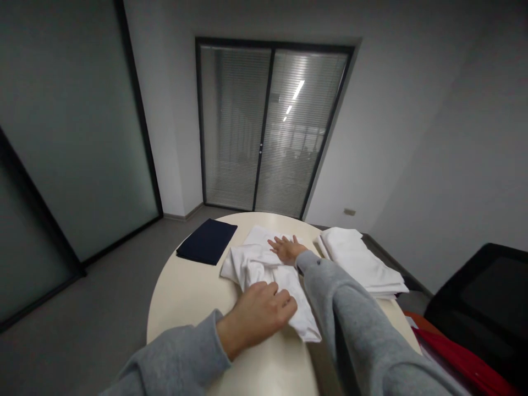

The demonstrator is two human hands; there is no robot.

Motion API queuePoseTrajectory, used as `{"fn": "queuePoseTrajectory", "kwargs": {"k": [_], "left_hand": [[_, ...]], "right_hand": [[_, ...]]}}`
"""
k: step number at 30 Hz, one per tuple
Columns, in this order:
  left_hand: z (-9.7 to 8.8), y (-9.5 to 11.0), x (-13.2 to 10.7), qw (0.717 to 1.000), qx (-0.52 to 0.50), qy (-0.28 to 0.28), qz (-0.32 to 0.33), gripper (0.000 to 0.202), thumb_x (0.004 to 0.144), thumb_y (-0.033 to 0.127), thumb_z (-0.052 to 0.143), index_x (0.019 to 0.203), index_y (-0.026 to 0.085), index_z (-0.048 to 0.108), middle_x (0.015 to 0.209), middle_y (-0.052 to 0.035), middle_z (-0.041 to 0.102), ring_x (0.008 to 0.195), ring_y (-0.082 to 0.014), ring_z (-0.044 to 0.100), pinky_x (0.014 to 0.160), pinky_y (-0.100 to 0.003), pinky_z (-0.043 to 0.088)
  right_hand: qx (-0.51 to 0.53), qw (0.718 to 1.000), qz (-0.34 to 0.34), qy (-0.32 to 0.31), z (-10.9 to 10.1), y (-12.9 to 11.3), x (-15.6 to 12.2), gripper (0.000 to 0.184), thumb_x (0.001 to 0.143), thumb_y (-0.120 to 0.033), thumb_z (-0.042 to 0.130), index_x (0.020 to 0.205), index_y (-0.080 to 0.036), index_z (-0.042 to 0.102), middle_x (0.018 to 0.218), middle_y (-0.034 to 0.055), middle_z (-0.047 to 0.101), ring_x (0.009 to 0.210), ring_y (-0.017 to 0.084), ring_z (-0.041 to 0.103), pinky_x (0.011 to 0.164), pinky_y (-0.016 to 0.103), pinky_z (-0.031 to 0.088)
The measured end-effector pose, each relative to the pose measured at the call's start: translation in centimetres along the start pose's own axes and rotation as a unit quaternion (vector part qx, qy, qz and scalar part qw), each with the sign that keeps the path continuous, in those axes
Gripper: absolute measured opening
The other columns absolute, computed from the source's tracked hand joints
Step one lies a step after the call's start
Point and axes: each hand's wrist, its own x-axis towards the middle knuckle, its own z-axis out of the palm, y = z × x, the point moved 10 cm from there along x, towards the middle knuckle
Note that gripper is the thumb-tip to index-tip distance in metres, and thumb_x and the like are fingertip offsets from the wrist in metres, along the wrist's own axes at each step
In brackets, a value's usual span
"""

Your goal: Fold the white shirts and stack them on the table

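The fingers of our right hand (286,250) are spread, palm down, on the far part of a rumpled white garment (264,270). The fingers of our left hand (259,313) curl over its nearer part; their tips are turned under, so we cannot tell whether they pinch the fabric or just rest there. Grey sleeves (350,308) cover both our forearms.

The garment lies at the middle of a round, cream tabletop (181,302), loosely creased, with a raised fold on its left side. Its long axis runs away from us on a slant: one narrow end points toward us and a little right, the other toward the far rim.

To the left, near the rim, we have a flat, folded navy cloth (208,242), apart from the garment. On the right sits a stack of folded white cloths (357,261), its length slanting from the far side down toward us.

Beyond, the room is dim. We face a dark-framed glass door (270,132) with blinds, set in a pale wall (396,99). At left stands a frosted glass partition (70,110) over a grey floor (119,291); at right, a black chair (482,302) beside some red fabric (466,357).
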Motion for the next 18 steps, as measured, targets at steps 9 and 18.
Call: {"fn": "queuePoseTrajectory", "kwargs": {"k": [9,18], "left_hand": [[3.5,6.0,-2.2,0.996,-0.063,-0.039,-0.045,0.012,0.097,0.025,0.060,0.104,0.015,0.058,0.085,-0.0050,0.068,0.076,-0.0242,0.068,0.048,-0.032,0.043],[4.6,8.7,-2.2,0.991,-0.121,-0.049,0.037,0.009,0.095,0.026,0.066,0.093,0.021,0.059,0.078,-0.0008,0.069,0.067,-0.0197,0.068,0.043,-0.031,0.037]], "right_hand": [[-0.007,0.989,0.146,0.011,-0.7,0.4,0.7,0.083,0.092,-0.078,0.042,0.157,-0.027,0.042,0.147,0.0251,0.054,0.135,0.049,0.048,0.103,0.083,0.020],[0.028,0.996,0.084,-0.010,3.2,-0.7,1.1,0.095,0.085,-0.091,0.027,0.164,-0.040,0.011,0.172,0.0135,0.010,0.151,0.053,0.017,0.113,0.077,0.008]]}}
